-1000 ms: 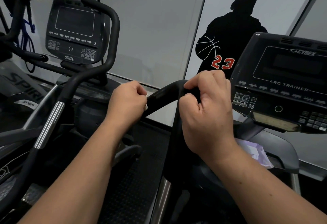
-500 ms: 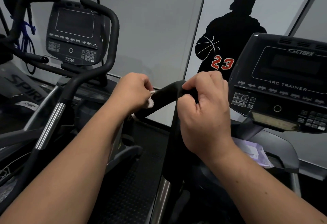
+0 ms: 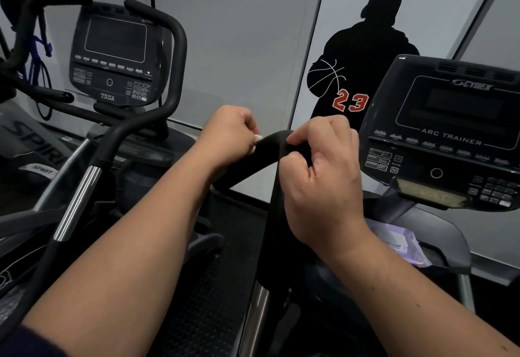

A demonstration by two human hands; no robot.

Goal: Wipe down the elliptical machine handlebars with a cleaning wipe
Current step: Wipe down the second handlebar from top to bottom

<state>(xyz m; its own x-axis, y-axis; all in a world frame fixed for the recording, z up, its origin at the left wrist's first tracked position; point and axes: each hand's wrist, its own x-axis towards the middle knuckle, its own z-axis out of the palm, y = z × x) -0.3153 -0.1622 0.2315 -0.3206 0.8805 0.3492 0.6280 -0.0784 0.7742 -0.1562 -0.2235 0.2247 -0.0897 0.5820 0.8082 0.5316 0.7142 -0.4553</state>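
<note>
Handlebar point(image 3: 270, 156) of the near machine sits at the middle of the view, a black padded bar that climbs almost straight up from a chrome stem at the bottom edge, then bends at its top and runs down toward the left. Its long axis is near vertical in the lower part and slanted, high right to low left, in the upper part.

Curled round that slanted part is the left hand point(image 3: 229, 134), with a small white cleaning wipe point(image 3: 256, 142) showing between its fingers and the bar; most of the wipe is hidden inside the grip. At the bend, the right hand point(image 3: 320, 182) holds on, thumb and fingers curled over the top of the black padding.

To the right stands the console point(image 3: 450, 137) of this machine, printed "CYBEX" above its dark screen and "ARC TRAINER" below it, with a keypad lower down. On the tray under the console lies a pale purple packet point(image 3: 399, 244); I cannot read any writing on it or tell what is in it.

At upper left a second console point(image 3: 112, 58) carries "750A". A grey panel at far left reads "SPIRIT". On the wall panel behind, a black silhouette point(image 3: 365, 55) with a basketball bears a red "23".
</note>
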